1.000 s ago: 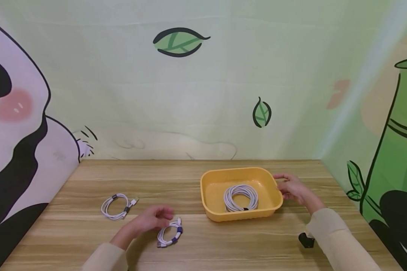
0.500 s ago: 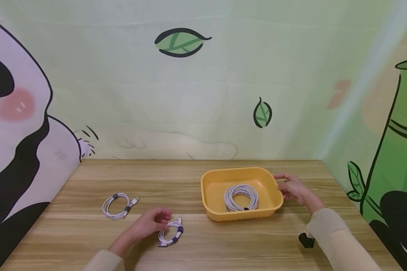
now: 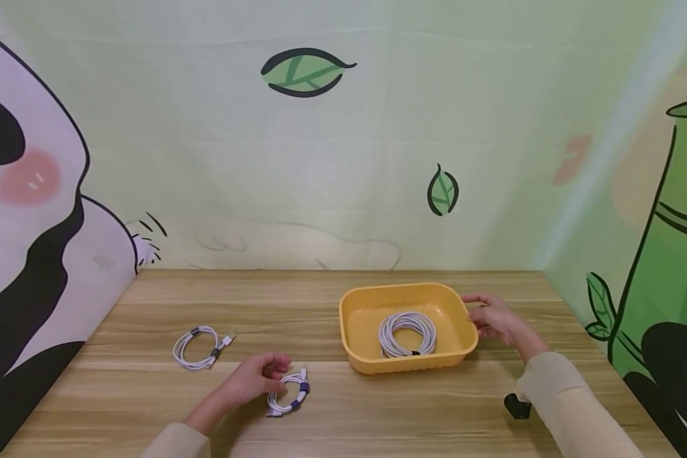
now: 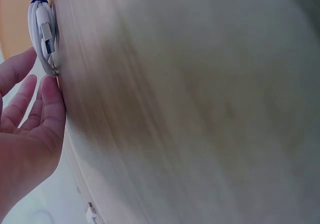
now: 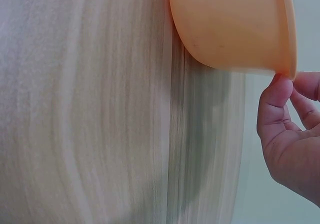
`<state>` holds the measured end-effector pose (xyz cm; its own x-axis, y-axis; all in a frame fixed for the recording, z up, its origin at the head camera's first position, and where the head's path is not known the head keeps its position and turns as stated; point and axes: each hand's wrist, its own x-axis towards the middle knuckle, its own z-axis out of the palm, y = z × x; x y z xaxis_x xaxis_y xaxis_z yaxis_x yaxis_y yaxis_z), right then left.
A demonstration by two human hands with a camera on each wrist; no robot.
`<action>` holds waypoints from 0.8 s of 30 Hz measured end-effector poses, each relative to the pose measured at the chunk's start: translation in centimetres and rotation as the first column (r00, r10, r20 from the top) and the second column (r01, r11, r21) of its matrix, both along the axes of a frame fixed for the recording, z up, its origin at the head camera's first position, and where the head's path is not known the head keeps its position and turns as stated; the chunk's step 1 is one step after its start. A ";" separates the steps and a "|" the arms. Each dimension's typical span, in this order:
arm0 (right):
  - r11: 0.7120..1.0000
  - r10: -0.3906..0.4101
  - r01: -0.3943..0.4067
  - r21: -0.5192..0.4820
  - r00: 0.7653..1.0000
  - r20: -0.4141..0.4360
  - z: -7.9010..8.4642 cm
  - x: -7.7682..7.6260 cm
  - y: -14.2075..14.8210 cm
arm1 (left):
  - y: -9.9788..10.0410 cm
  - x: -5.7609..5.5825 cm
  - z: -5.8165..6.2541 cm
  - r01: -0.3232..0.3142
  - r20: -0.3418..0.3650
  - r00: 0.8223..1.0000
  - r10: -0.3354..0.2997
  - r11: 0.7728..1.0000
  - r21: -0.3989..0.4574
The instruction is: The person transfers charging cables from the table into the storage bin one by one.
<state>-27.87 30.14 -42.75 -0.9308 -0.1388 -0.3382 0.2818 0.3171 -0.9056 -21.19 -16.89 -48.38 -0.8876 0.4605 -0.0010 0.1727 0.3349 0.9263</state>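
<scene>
In the head view, my left hand (image 3: 256,376) is at a small coiled white USB cable (image 3: 289,393) with dark blue ties, lying on the table. Its thumb overlaps the coil's upper left edge, and the fingers are loosely bent and apart from the thumb. The left wrist view has the thumb and index fingertips right at the end of the coil, with the metal USB plug (image 4: 47,36) facing the camera. My right hand (image 3: 499,322) pinches the right rim of a yellow plastic basket (image 3: 352,360). Inside the basket rests a larger grey-white cable coil (image 3: 385,334).
Another coiled white USB cable (image 3: 196,367) with dark ties lies to the left. A small black object (image 3: 517,407) is beside the right sleeve (image 3: 561,394). Behind the wooden table (image 3: 263,292) hangs a green printed backdrop (image 3: 206,127).
The left hand has shifted slightly down beside the small cable coil, its fingers a little lower. The right hand stays at the basket rim, and the basket and cables keep their places.
</scene>
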 end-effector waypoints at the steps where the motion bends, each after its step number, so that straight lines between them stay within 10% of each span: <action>1: 1.000 -0.001 0.001 -0.001 1.000 0.000 0.0 0.0 0.0 | 0.1 0.0 0.0 -0.009 -0.008 1.000 0.009 1.000 -0.017; 24: 1.000 -0.006 0.006 -0.002 1.000 0.003 0.2 0.1 -0.1 | 1.4 0.1 0.2 -0.109 -0.064 0.993 0.099 0.977 -0.182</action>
<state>-27.78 30.03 -42.58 -0.9307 -0.1337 -0.3404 0.2862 0.3133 -0.9055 -21.04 -15.53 -48.15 -0.9318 0.3619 -0.0280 0.1760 0.5179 0.8371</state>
